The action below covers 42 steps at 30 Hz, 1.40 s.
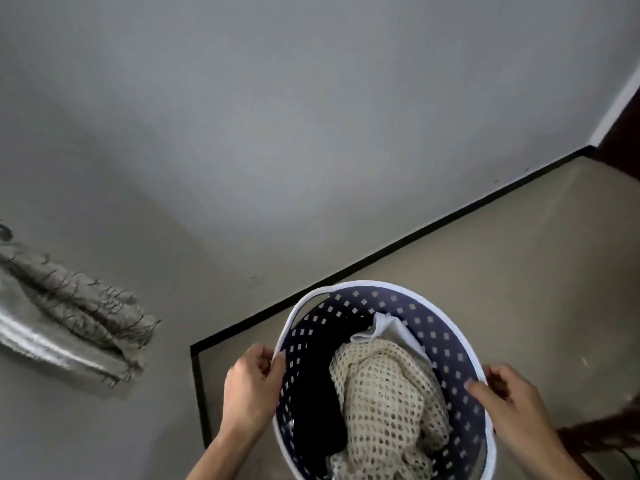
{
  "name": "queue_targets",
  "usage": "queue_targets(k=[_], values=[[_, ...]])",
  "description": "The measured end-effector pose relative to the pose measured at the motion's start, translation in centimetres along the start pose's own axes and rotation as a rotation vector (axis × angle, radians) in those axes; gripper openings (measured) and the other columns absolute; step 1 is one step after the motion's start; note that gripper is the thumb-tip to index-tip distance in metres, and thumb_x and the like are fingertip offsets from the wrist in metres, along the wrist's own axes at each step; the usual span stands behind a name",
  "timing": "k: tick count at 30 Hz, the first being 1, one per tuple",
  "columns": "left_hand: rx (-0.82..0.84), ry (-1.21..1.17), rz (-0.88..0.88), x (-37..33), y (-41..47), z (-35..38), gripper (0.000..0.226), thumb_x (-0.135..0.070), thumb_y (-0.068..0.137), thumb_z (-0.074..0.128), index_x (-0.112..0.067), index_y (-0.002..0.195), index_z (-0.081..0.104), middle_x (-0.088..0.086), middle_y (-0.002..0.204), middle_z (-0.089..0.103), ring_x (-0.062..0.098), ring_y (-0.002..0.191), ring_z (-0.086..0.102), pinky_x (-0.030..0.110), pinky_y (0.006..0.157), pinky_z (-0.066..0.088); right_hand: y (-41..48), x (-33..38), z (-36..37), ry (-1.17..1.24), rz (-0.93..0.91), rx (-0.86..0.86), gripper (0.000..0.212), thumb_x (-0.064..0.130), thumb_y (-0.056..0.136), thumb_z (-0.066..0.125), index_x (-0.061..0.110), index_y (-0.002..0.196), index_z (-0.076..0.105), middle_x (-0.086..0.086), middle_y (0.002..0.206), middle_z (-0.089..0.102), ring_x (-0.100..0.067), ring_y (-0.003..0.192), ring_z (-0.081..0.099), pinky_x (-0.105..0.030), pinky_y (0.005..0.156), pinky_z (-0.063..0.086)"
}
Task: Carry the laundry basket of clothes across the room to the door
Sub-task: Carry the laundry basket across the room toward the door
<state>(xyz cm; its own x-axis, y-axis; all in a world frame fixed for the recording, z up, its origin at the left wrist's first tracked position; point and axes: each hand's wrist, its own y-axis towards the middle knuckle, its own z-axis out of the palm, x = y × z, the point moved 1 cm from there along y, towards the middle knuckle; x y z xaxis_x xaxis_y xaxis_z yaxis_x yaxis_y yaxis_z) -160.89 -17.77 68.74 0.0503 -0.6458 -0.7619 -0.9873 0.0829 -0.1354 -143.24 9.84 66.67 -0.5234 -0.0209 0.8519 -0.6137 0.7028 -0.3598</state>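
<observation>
A round laundry basket (446, 341) with a white rim and dark blue perforated walls fills the lower middle of the head view. Inside lie a cream open-knit garment (388, 393), a black garment (318, 403) and a white cloth (391, 330). My left hand (252, 386) grips the rim on the left side, thumb inside the wall. On the right side my right hand (509, 400) grips the rim, fingers curled over it. The basket is held in front of me near a corner of the room.
A grey wall (277, 133) with a black skirting strip (381, 254) runs diagonally ahead and turns a corner at the lower left. A grey patterned curtain (76, 317) hangs on the left. Beige floor (519, 254) stretches right toward a dark door frame (623, 126).
</observation>
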Motion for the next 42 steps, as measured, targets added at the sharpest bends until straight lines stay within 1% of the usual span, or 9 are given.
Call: queue_targets(k=[4, 8, 11, 14, 19, 25, 29, 38, 42], values=[[0.089, 0.051, 0.040, -3.4, 7.9, 5.0, 0.027, -0.030, 0.087, 0.063, -0.009, 0.070, 0.063, 0.015, 0.064, 0.069, 0.030, 0.057, 0.061, 0.044, 0.059, 0.053, 6.9, 1.7, -0.5, 0.057, 0.084, -0.068, 0.006, 0.003, 0.083, 0.066, 0.001, 0.080, 0.061, -0.022, 0.074, 0.068, -0.031, 0.061, 0.059, -0.036, 0.054, 0.045], [0.182, 0.061, 0.040, -7.9, 15.2, 10.7, 0.027, -0.032, 0.087, 0.062, -0.010, 0.073, 0.065, 0.015, 0.067, 0.072, 0.032, 0.064, 0.069, 0.049, 0.064, 0.057, 15.2, 3.4, -1.6, 0.086, 0.135, -0.125, 0.008, 0.002, 0.083, 0.065, -0.004, 0.081, 0.060, -0.025, 0.076, 0.067, -0.031, 0.061, 0.058, -0.036, 0.054, 0.044], [0.214, 0.068, 0.072, -12.3, 19.9, 13.7, 0.026, -0.027, 0.088, 0.063, -0.009, 0.069, 0.063, 0.019, 0.066, 0.069, 0.029, 0.056, 0.062, 0.039, 0.056, 0.048, 20.6, 5.4, -2.7, 0.104, 0.154, -0.167, 0.009, 0.003, 0.083, 0.066, -0.005, 0.083, 0.060, -0.027, 0.078, 0.068, -0.031, 0.063, 0.060, -0.037, 0.055, 0.045], [0.238, 0.039, 0.110, -17.0, 24.5, 16.5, 0.026, -0.025, 0.089, 0.064, -0.011, 0.067, 0.063, 0.023, 0.064, 0.067, 0.033, 0.055, 0.060, 0.033, 0.057, 0.044, 25.7, 7.8, -4.3, 0.108, 0.151, -0.185, 0.007, 0.005, 0.084, 0.064, -0.001, 0.083, 0.060, -0.026, 0.077, 0.068, -0.038, 0.066, 0.065, -0.042, 0.057, 0.050], [0.289, 0.027, 0.184, -23.9, 31.9, 22.3, 0.022, -0.025, 0.089, 0.064, -0.012, 0.072, 0.064, 0.019, 0.064, 0.070, 0.037, 0.064, 0.067, 0.047, 0.064, 0.055, 33.4, 11.2, -7.0, 0.109, 0.168, -0.252, 0.006, 0.007, 0.085, 0.063, 0.002, 0.085, 0.060, -0.025, 0.079, 0.069, -0.044, 0.074, 0.067, -0.050, 0.058, 0.054], [0.407, 0.065, 0.274, -30.9, 42.0, 32.4, 0.021, -0.024, 0.089, 0.064, -0.010, 0.074, 0.065, 0.009, 0.066, 0.072, 0.028, 0.069, 0.069, 0.044, 0.070, 0.054, 44.3, 13.2, -9.2, 0.141, 0.223, -0.395, 0.010, 0.006, 0.084, 0.064, -0.003, 0.085, 0.059, -0.031, 0.081, 0.067, -0.040, 0.065, 0.064, -0.039, 0.052, 0.049], [0.487, 0.100, 0.345, -36.8, 48.7, 39.0, 0.021, -0.027, 0.089, 0.063, -0.012, 0.074, 0.064, 0.006, 0.066, 0.071, 0.026, 0.068, 0.068, 0.043, 0.070, 0.055, 51.1, 15.1, -11.0, 0.185, 0.295, -0.496, 0.009, 0.008, 0.083, 0.065, 0.001, 0.082, 0.060, -0.024, 0.076, 0.070, -0.044, 0.073, 0.068, -0.053, 0.062, 0.055], [0.702, 0.129, 0.546, -52.5, 56.3, 52.8, 0.022, -0.026, 0.091, 0.061, -0.012, 0.074, 0.061, 0.010, 0.064, 0.067, 0.028, 0.066, 0.065, 0.042, 0.066, 0.052, 61.3, 17.3, -18.0, 0.294, 0.389, -0.733, 0.010, 0.004, 0.083, 0.065, -0.001, 0.079, 0.057, -0.037, 0.081, 0.064, -0.045, 0.062, 0.062, -0.050, 0.054, 0.050], [0.780, 0.163, 0.565, -57.8, 57.8, 60.9, 0.023, -0.026, 0.092, 0.059, -0.011, 0.076, 0.062, 0.011, 0.068, 0.069, 0.029, 0.068, 0.067, 0.044, 0.069, 0.053, 67.3, 16.5, -23.0, 0.329, 0.418, -0.799, 0.009, 0.004, 0.083, 0.065, 0.000, 0.079, 0.058, -0.037, 0.081, 0.064, -0.053, 0.075, 0.063, -0.046, 0.051, 0.050]])
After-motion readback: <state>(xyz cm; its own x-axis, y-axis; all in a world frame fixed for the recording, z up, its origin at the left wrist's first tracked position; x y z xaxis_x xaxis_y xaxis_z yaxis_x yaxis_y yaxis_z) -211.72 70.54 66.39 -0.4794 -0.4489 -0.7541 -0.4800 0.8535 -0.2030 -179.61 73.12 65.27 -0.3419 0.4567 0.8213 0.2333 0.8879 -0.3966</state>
